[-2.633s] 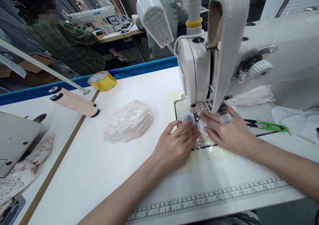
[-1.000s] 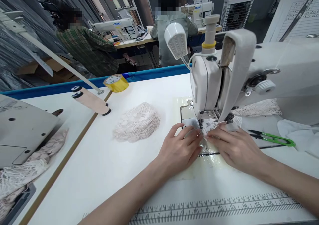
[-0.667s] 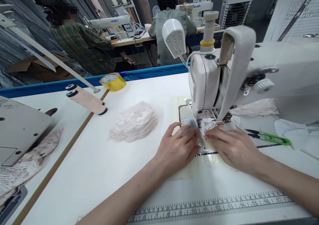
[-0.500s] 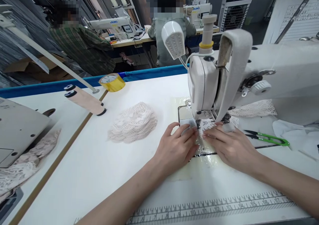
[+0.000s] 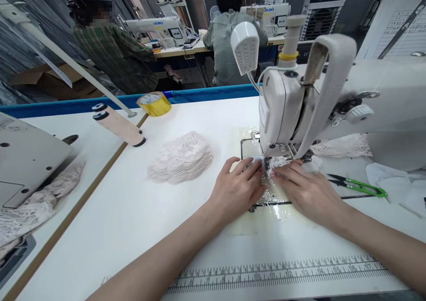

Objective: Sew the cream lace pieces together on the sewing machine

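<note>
- Under the sewing machine (image 5: 278, 108), there it lies: white lace (image 5: 278, 161)!
- Left hand (image 5: 237, 188): fingertips down just beside it, grip impossible to tell.
- Right hand (image 5: 308, 191): fingers over the lace's edge, any pinch hidden from view.

On the table (image 5: 140, 203), I found the lace stack (image 5: 183, 159) left of the sewing machine (image 5: 279, 110). Thread spools (image 5: 121, 128) lay farther left, the tape roll (image 5: 158, 104) behind them. My left hand (image 5: 236, 185) and right hand (image 5: 309, 190) flanked the lace piece (image 5: 278, 161). Snips (image 5: 366, 187) lay rightmost; the ruler strip (image 5: 276, 272) ran along the front.
</note>
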`<action>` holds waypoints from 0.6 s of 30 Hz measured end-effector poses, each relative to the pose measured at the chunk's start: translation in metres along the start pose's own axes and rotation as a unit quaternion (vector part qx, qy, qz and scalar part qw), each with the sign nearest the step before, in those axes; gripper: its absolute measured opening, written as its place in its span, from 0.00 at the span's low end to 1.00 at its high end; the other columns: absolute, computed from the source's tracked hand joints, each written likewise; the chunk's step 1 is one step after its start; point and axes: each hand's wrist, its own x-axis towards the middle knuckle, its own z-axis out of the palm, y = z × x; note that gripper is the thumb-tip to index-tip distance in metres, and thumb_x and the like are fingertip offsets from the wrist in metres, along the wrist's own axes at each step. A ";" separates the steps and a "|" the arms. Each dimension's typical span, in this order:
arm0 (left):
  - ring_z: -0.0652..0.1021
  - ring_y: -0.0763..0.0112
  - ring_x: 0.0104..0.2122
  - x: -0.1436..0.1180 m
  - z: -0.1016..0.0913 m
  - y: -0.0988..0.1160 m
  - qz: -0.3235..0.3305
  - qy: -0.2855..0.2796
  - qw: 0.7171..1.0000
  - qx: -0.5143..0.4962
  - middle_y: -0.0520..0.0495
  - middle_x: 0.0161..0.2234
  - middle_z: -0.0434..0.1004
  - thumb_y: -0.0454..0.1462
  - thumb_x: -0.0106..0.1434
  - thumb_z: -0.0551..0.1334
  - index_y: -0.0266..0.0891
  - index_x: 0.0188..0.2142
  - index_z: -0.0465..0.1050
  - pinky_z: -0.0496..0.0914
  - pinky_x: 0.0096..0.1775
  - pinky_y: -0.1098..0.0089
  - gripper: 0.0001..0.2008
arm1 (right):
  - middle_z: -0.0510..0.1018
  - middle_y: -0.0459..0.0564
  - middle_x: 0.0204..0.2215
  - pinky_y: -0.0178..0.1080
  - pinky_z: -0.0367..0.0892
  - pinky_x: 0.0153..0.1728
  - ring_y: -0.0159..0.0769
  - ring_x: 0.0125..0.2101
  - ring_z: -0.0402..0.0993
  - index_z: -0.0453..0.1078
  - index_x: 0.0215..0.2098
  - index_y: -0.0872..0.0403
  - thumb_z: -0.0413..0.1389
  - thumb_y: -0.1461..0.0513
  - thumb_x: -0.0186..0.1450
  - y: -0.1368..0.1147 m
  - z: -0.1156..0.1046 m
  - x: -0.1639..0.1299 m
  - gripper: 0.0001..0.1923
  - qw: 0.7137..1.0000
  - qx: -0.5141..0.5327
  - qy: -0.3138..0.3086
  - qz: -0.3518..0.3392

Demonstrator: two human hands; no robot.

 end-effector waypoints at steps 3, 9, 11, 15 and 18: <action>0.72 0.61 0.51 0.000 0.001 0.000 -0.005 -0.008 1.000 0.000 0.45 0.51 0.74 0.41 0.69 0.54 0.36 0.48 0.72 0.63 0.50 0.58 0.15 | 0.78 0.51 0.44 0.43 0.67 0.40 0.41 0.41 0.72 0.73 0.45 0.59 0.50 0.76 0.58 0.000 0.000 0.001 0.19 1.000 -0.004 -0.003 0.000; 0.69 0.59 0.55 0.000 0.005 -0.002 -0.023 -0.001 1.000 -0.001 0.46 0.51 0.74 0.42 0.69 0.53 0.38 0.48 0.72 0.62 0.50 0.58 0.15 | 0.78 0.51 0.44 0.44 0.66 0.40 0.42 0.40 0.72 0.73 0.45 0.59 0.52 0.75 0.58 0.001 0.000 0.003 0.18 1.000 -0.021 -0.010 0.000; 0.69 0.58 0.55 0.000 0.007 -0.003 -0.031 -0.001 1.000 -0.001 0.45 0.52 0.74 0.42 0.69 0.53 0.38 0.49 0.71 0.61 0.51 0.58 0.15 | 0.78 0.50 0.45 0.44 0.65 0.40 0.41 0.40 0.72 0.73 0.46 0.59 0.52 0.74 0.59 0.002 0.000 0.003 0.18 1.000 -0.025 -0.013 -0.001; 0.66 0.57 0.57 -0.001 0.009 -0.004 -0.044 -0.008 0.999 -0.003 0.45 0.53 0.73 0.43 0.69 0.52 0.39 0.50 0.71 0.60 0.53 0.55 0.16 | 0.77 0.50 0.48 0.43 0.65 0.41 0.40 0.41 0.73 0.71 0.49 0.56 0.51 0.73 0.61 0.004 -0.002 0.002 0.19 0.999 -0.033 -0.020 0.003; 0.65 0.57 0.59 -0.001 0.010 -0.005 -0.053 -0.009 0.999 -0.005 0.46 0.54 0.71 0.44 0.70 0.51 0.39 0.50 0.71 0.58 0.55 0.55 0.17 | 0.76 0.49 0.49 0.45 0.65 0.42 0.40 0.42 0.73 0.71 0.49 0.55 0.52 0.70 0.63 0.006 -0.003 0.000 0.17 0.998 -0.043 -0.035 0.013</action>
